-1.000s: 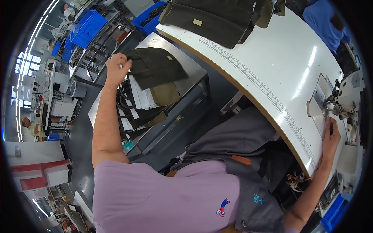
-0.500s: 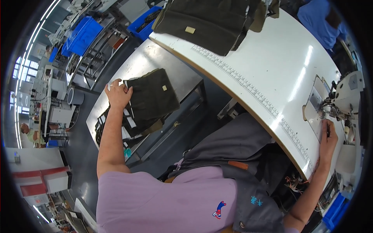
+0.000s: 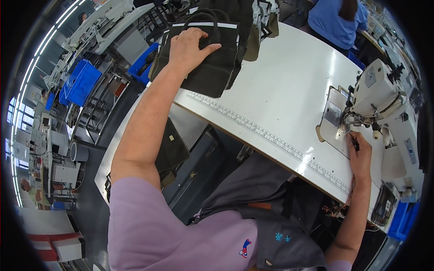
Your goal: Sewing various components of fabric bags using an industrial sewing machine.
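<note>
My left hand (image 3: 187, 50) lies over the top piece of a stack of dark olive fabric bag pieces (image 3: 210, 74) at the far left of the white table. Its thumb stands apart from the bent fingers, and a looped handle (image 3: 216, 30) and a white strip show beside them. My right hand (image 3: 360, 154) rests by the needle area of a white sewing machine (image 3: 375, 86), fingers curled round a small dark thing that I cannot make out. On the lower metal table, another dark fabric pile (image 3: 171, 149) is partly hidden behind my left arm.
The white table (image 3: 280, 90) has a printed ruler (image 3: 253, 124) along its near edge. Blue bins (image 3: 81, 83) stand on a rack at the left. A person in blue (image 3: 337, 22) sits beyond the table. More fabric pieces (image 3: 266, 18) hang near the far edge.
My left hand has moved from the pile on the metal table up to the stack on the white table. The view has shifted; my right hand stays by the machine.
</note>
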`<action>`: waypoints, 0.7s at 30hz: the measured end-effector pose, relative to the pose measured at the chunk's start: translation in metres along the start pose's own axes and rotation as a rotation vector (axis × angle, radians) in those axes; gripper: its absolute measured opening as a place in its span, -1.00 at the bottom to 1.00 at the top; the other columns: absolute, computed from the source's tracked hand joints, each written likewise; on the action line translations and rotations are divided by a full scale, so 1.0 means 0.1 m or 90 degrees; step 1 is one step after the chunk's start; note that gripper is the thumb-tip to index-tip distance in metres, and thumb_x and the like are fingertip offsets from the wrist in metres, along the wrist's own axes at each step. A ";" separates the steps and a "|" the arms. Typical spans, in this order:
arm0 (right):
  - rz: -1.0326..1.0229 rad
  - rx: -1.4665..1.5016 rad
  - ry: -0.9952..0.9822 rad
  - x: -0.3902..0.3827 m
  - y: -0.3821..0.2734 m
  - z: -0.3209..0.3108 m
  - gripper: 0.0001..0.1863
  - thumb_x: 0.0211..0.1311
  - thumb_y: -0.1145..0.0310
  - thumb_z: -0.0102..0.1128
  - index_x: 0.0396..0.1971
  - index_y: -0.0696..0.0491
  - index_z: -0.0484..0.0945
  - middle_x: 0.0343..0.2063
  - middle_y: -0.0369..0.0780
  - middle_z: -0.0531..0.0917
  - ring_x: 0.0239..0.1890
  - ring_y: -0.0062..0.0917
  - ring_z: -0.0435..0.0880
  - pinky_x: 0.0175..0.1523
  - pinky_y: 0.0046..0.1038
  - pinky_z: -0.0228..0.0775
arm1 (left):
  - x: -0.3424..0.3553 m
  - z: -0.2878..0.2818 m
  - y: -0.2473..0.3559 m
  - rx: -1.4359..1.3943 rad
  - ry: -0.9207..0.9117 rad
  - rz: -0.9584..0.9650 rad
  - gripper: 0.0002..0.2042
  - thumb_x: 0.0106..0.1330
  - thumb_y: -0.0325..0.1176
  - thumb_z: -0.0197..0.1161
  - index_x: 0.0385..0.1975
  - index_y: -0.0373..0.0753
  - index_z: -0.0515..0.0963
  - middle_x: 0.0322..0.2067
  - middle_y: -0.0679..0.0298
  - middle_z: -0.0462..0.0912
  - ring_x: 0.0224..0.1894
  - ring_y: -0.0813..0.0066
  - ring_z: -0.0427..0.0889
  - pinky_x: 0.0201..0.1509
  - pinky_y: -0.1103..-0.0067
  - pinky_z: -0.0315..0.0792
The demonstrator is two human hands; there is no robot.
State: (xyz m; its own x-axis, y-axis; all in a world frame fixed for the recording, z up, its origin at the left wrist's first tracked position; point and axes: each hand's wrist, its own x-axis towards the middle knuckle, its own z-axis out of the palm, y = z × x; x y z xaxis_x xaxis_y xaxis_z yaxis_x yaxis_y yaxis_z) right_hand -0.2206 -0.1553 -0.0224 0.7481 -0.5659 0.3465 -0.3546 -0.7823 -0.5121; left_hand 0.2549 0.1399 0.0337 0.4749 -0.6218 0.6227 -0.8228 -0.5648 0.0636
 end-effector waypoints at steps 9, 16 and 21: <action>0.027 0.018 -0.025 0.02 0.01 -0.04 -0.69 0.12 0.67 0.21 -0.09 0.19 0.60 -0.33 -0.05 0.72 -0.28 -0.29 0.74 -0.09 -0.43 0.51 | 0.56 0.15 -0.03 0.089 -0.123 -0.065 -0.02 -0.24 0.47 0.52 0.14 -0.14 0.53 0.13 0.28 0.58 0.25 0.23 0.52 0.45 0.09 0.07; 0.005 0.037 -0.026 0.05 0.00 -0.04 -0.68 0.07 0.68 0.19 -0.14 0.15 0.60 -0.37 -0.06 0.71 -0.32 -0.29 0.74 -0.12 -0.43 0.51 | 0.72 -0.14 -0.26 0.022 -0.363 -0.019 -0.10 -0.23 0.32 0.60 0.09 -0.21 0.64 0.08 0.19 0.69 0.29 0.24 0.53 0.54 0.08 -0.13; 0.004 0.028 -0.031 0.05 0.00 -0.05 -0.68 0.06 0.67 0.20 -0.13 0.12 0.60 -0.38 -0.07 0.71 -0.33 -0.29 0.73 -0.13 -0.43 0.51 | 0.37 -0.25 -0.28 0.033 -0.264 -0.014 -0.28 -0.18 0.13 0.64 0.05 -0.07 0.71 0.07 0.23 0.72 0.31 0.25 0.52 0.55 0.09 -0.15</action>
State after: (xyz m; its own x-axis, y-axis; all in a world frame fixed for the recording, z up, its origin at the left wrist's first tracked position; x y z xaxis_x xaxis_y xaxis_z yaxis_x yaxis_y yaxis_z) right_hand -0.2199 -0.1594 -0.0173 0.7726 -0.5569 0.3048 -0.3352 -0.7656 -0.5490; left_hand 0.2877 0.1462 0.0748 0.5868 -0.7690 0.2536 -0.7990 -0.6007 0.0272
